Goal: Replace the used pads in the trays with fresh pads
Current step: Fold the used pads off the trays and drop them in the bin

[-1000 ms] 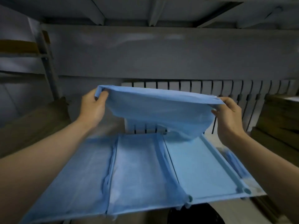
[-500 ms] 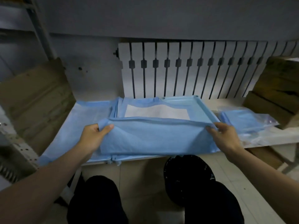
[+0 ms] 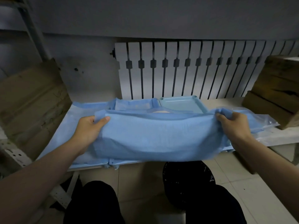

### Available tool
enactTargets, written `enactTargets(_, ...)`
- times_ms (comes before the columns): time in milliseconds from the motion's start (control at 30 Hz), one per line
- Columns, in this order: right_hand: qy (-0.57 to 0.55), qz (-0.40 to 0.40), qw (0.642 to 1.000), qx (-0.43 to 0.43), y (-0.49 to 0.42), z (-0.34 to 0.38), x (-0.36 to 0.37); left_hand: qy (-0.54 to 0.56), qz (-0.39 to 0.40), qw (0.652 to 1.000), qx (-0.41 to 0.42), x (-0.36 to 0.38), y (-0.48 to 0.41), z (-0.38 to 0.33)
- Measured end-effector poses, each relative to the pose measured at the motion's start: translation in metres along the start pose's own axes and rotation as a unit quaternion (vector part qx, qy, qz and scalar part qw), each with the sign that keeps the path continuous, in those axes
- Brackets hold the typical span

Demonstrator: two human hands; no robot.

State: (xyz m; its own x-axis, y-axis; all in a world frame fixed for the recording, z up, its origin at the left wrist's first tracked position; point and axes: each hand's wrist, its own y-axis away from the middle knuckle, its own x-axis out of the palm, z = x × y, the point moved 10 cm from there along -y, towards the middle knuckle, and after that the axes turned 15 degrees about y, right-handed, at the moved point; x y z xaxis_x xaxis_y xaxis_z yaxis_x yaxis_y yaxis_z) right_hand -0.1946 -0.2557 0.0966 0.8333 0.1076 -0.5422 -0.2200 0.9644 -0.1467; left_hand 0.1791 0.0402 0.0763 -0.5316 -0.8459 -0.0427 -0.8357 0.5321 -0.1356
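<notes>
Looks like the middle of a swap: holding one blue pad (image 3: 153, 135) stretched out over the front edge of the tabletop (image 3: 283, 138), just in front of the trays and a little above them. Can't say for sure whether used or fresh, but guessing used, given the bare tray (image 3: 182, 105) right behind it and the black bin (image 3: 186, 183) on the floor directly underneath.

Next up, probably: folding it inward and dropping it in the bin, then grabbing a fresh one from the plastic pack (image 3: 262, 120) lying off to the right. Calls for bringing both ends together without dragging the neighbouring pads off their trays.

Pose-wise: reaching forward with both arms, well apart. Gripping the pad's left end with the left hand (image 3: 90, 130), thumb on top, fingers tucked under. Bunching the right end in the right hand (image 3: 233, 126), fingers curled, knuckles up. Not pulling tight either, judging by the sag in the middle.
</notes>
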Motion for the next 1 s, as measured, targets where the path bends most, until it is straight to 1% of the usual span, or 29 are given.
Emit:
enactTargets(200,-0.021,-0.011,0.999,0.042,-0.035,-0.016,0.032,0.007,-0.037,0.998,-0.053,0.014,-0.04,0.026)
enactTargets(367,0.02,-0.034,0.994,0.098,-0.068,-0.054,0.063,-0.05,-0.042,0.991,-0.113,0.028,-0.071,0.07)
enactTargets(467,0.062,-0.054,0.993,0.079,-0.085,-0.048,0.067,-0.082,-0.059,0.99,-0.101,0.032,-0.097,0.072)
enactTargets(533,0.06,-0.076,0.994,0.055,-0.106,-0.041,0.066,-0.09,-0.047,0.991,-0.084,0.043,-0.121,0.064)
enactTargets(633,0.056,-0.093,0.993,0.046,-0.138,-0.034,0.071,-0.099,-0.035,0.99,-0.091,0.062,-0.154,0.058)
enactTargets(733,0.085,-0.063,0.993,0.06,-0.162,-0.042,0.097,-0.133,-0.031,0.983,-0.123,0.077,-0.172,0.076)
enactTargets(833,0.144,0.036,0.982,0.114,-0.169,-0.079,0.143,-0.19,-0.012,0.967,-0.171,0.084,-0.178,0.115)
enactTargets(867,0.16,0.059,0.977,0.127,-0.167,-0.092,0.155,-0.214,-0.003,0.961,-0.174,0.086,-0.178,0.126)
enactTargets(900,0.176,0.064,0.974,0.131,-0.166,-0.103,0.162,-0.228,-0.002,0.958,-0.176,0.088,-0.177,0.135)
enactTargets(1000,0.211,0.046,0.97,0.114,-0.167,-0.114,0.172,-0.256,-0.013,0.954,-0.154,0.092,-0.176,0.146)
